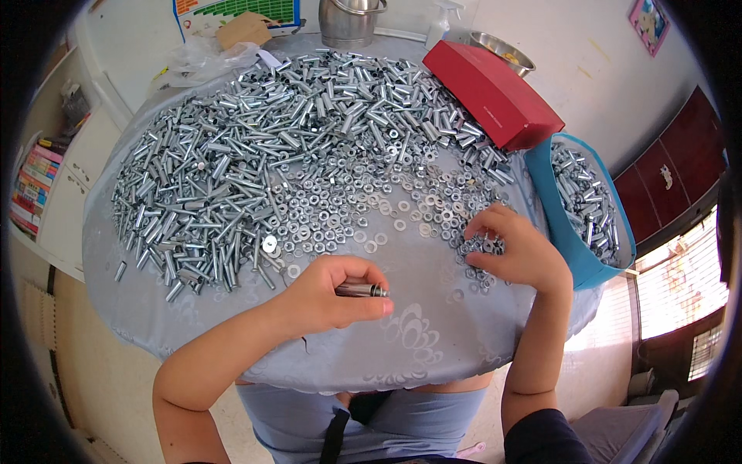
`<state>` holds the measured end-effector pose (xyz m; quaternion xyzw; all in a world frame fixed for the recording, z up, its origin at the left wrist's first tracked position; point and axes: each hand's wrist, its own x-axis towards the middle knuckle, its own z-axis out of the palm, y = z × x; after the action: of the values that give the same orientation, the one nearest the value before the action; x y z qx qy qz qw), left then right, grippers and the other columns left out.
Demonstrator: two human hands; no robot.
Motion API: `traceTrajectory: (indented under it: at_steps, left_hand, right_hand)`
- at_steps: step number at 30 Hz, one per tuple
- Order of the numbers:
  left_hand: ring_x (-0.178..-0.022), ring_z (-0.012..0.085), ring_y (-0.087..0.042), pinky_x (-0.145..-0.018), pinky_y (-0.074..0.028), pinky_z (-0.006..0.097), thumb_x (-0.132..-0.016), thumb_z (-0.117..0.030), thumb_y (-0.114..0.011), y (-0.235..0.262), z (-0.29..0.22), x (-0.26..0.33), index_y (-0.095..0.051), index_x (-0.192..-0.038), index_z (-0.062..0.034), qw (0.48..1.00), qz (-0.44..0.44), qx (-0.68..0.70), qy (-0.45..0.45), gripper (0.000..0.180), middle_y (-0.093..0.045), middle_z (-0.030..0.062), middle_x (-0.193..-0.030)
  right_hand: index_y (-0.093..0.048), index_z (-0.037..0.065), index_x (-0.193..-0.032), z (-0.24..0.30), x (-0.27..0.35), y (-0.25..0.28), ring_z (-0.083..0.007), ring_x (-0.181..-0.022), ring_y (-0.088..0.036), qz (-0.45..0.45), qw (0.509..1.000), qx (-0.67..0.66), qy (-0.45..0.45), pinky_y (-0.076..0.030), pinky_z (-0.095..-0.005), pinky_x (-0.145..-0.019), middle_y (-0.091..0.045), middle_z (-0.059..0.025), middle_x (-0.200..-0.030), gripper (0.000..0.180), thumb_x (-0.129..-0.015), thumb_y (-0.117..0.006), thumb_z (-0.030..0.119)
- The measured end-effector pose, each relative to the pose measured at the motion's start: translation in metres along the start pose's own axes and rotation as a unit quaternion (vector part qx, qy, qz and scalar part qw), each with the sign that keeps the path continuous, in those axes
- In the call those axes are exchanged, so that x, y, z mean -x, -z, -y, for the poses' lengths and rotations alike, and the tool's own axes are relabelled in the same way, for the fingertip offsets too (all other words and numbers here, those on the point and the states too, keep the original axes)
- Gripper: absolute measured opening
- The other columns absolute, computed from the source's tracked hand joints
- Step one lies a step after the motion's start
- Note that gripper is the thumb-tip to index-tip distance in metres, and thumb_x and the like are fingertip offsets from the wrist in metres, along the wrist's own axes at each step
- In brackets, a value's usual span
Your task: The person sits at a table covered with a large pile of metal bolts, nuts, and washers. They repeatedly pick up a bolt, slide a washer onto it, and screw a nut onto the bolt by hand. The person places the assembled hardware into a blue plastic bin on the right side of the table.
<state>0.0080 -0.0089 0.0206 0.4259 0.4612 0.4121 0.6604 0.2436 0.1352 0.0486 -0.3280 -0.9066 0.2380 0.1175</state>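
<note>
My left hand (326, 292) is closed around a metal sleeve anchor bolt (357, 291), its threaded tip pointing right past the fingers. It hovers over the near part of the table. My right hand (519, 249) reaches into the right end of a pile of nuts and washers (325, 220). Thumb and forefinger are apart there, with loose nuts around the fingertips; whether they touch one is hard to see. A large heap of metal sleeves and bolts (209, 185) spreads across the left and far side of the table.
A blue fabric bin (591, 267) full of assembled anchors stands right of my right hand. Behind it lies a red box (495, 93). Along the back are a metal pail (348, 25), a spray bottle (438, 29), a steel bowl (522, 60) and a plastic bag (205, 62).
</note>
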Motion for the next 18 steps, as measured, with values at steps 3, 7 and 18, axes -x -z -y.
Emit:
traceTrajectory:
  at_steps: [3, 7, 18]
  left_hand:
    - [-0.043, 0.0025, -0.031, -0.04, -0.02, 0.02, -0.08, -0.01, -0.062, 0.001, 0.001, -0.001, -0.057, -0.086, 0.0006, 1.0, 0.008, 0.006, 0.004, 0.013, -0.043, -0.0039, -0.055]
    - [-0.042, 0.0023, -0.028, -0.04, -0.019, 0.021, -0.082, -0.009, -0.059, 0.002, -0.001, -0.002, -0.057, -0.092, 0.0015, 1.0, 0.012, 0.019, 0.018, 0.015, -0.039, -0.005, -0.053]
    - [-0.043, 0.0029, -0.027, -0.04, -0.018, 0.022, -0.084, -0.008, -0.051, 0.0, 0.001, -0.001, -0.054, -0.091, 0.0019, 1.0, 0.003, 0.028, 0.011, 0.012, -0.035, -0.0056, -0.054]
  right_hand:
    - [-0.058, 0.004, -0.084, 0.002, -0.001, -0.004, -0.0254, -0.077, -0.054, 0.016, 1.0, 0.003, -0.019, -0.044, -0.033, -0.067, -0.052, -0.0108, -0.081, 0.022, -0.066, -0.067, 0.012]
    - [-0.058, 0.004, -0.084, 0.002, -0.002, -0.007, -0.0266, -0.075, -0.054, 0.016, 0.999, 0.022, -0.025, -0.044, -0.034, -0.066, -0.053, -0.0111, -0.08, 0.021, -0.067, -0.067, 0.012]
    - [-0.06, 0.004, -0.087, 0.036, -0.009, -0.016, -0.0134, -0.07, -0.052, -0.034, 0.977, -0.18, 0.106, -0.041, -0.0245, -0.061, -0.055, -0.004, -0.078, 0.02, -0.069, -0.068, 0.004]
